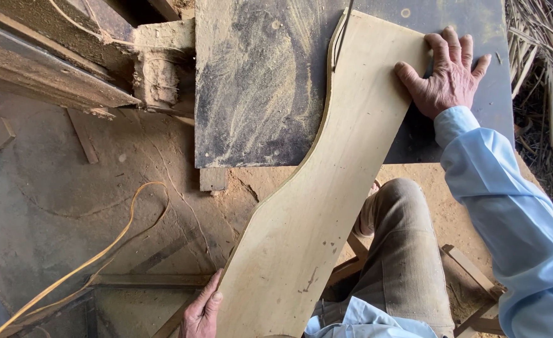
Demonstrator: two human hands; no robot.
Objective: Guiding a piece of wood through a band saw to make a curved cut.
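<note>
The right hand [448, 74] is lying flat with its fingers spread, palm pressing down on the upper right edge of a long curved wooden board [326, 188]; the thumb is resting on the pale face of the board while the fingertips are reaching past its edge onto the dark saw table [251, 94]. The left hand [201, 311] is gripping the board's lower left edge near the bottom of the view, thumb lying on top along the edge and the other fingers curling underneath, out of sight. The board is running diagonally from the bottom centre up to the table top, its upper part lying on the table and its lower part hanging out over the person's lap, its left edge cut in a wavy line. A thin dark saw blade [342, 34] is standing in the cut at the board's upper left corner. Sawdust is covering the table surface and the floor [70, 206] below. A light blue sleeve [508, 219] is covering the right arm, and a knee in brownish trousers [405, 250] is showing beside the board. A yellowish strap [101, 250] is looping across the floor at the left, and dry straw [548, 94] is piling up at the right edge.
</note>
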